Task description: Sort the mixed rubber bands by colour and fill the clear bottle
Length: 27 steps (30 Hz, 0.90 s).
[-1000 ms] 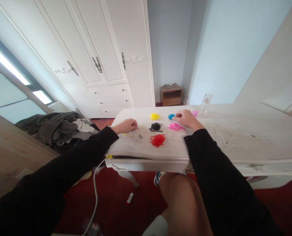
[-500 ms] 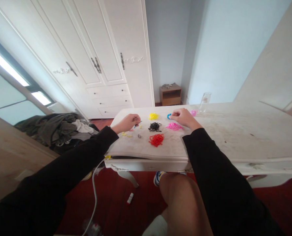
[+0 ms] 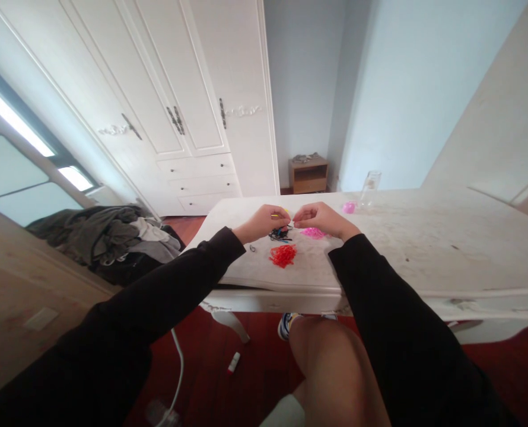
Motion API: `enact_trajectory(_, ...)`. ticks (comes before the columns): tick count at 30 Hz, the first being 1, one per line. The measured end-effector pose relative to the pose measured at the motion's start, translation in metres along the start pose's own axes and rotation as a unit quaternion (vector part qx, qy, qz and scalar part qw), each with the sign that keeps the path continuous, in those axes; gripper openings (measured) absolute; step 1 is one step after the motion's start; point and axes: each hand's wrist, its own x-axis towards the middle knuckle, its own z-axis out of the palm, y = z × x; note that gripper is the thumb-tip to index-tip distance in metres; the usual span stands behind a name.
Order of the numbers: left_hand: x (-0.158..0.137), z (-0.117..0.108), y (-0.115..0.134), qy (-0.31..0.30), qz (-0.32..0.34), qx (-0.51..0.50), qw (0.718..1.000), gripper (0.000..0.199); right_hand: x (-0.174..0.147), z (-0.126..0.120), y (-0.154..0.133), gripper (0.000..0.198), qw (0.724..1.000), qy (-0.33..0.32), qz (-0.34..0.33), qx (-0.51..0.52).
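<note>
My left hand (image 3: 268, 222) is closed in a pinch above the pile of black rubber bands (image 3: 278, 233). A few dark and blue bands hang below its fingertips, and a bit of yellow shows at the fingers. Facing it, my right hand (image 3: 318, 217) pinches with its fingertips close to the left ones; whatever lies between them is too small to make out. Under the right hand is a heap of pink rubber bands (image 3: 312, 233), partly covered. Nearer me lies a pile of red rubber bands (image 3: 283, 255). The yellow pile (image 3: 286, 212) is mostly hidden behind the hands.
A single dark band (image 3: 252, 248) lies left of the red pile. Toward the table's back edge are a pink lump (image 3: 348, 207) and a clear glass bottle (image 3: 371, 188). Clothes (image 3: 126, 240) are heaped at the left. A white cable (image 3: 178, 367) runs down to the floor.
My left hand has moved right, from the table's left side to above the black pile. The right hand has left the blue bands and shifted slightly left to meet it.
</note>
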Motion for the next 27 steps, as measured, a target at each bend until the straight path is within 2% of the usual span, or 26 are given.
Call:
enact_trajectory(3, 0.000, -0.008, 0.000, 0.005, 0.000, 0.029, 1.000, 0.018, 0.004, 0.001, 0.005, 0.026, 0.995, 0.020, -0.007, -0.099)
enact_trajectory(5, -0.002, -0.015, -0.002, 0.007, -0.013, 0.057, 0.998, 0.017, 0.007, 0.005, 0.009, 0.020, 0.985, 0.018, -0.035, -0.169)
enact_trajectory(9, -0.010, -0.028, -0.008, 0.009, -0.036, 0.077, 0.996, 0.017, 0.015, 0.018, 0.016, 0.006, 0.959, -0.043, -0.084, -0.267)
enact_trajectory(12, -0.015, -0.034, -0.011, -0.002, -0.038, 0.076, 0.996, 0.015, 0.019, 0.026, 0.018, 0.003, 0.942, -0.053, -0.113, -0.311)
enact_trajectory(16, -0.018, -0.035, -0.014, 0.000, -0.039, 0.067, 0.997, 0.016, 0.021, 0.031, 0.017, 0.005, 0.929, -0.055, -0.157, -0.332)
enact_trajectory(24, -0.018, -0.034, -0.018, 0.012, -0.045, 0.009, 0.999, 0.027, 0.019, 0.036, 0.016, 0.013, 0.924, -0.066, -0.170, -0.337)
enact_trajectory(27, -0.019, -0.034, -0.017, 0.013, -0.042, -0.008, 0.999, 0.029, 0.019, 0.029, 0.016, 0.011, 0.927, -0.026, -0.182, -0.327)
